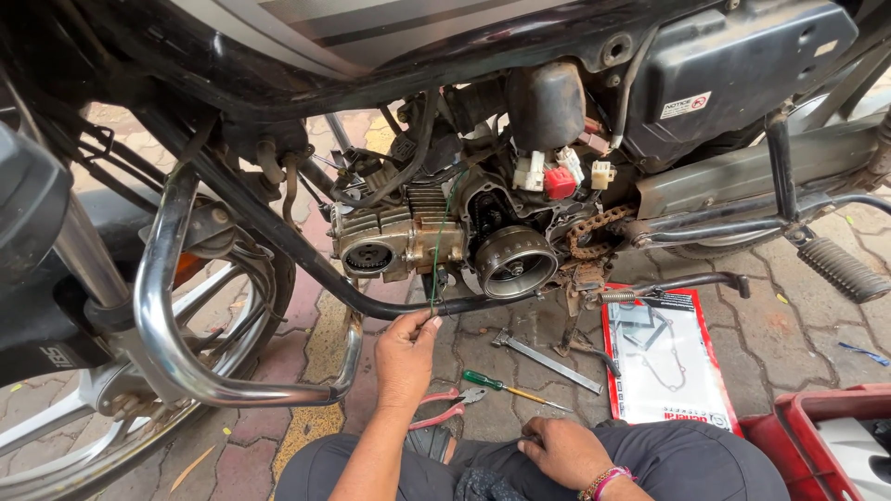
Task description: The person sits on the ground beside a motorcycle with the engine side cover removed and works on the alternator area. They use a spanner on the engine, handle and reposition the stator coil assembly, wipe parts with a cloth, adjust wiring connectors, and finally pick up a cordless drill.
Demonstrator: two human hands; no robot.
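Paved ground, left hand pinching wire

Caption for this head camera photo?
Left hand pinches a thin green wire at the exposed motorcycle engine; right hand rests on lap.

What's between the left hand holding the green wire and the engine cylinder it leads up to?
The left hand pinches the thin green wire at its lower end. The black frame tube crosses just above the fingers, in front of the engine cylinder. The wire runs up past it; nothing else visible intervenes.
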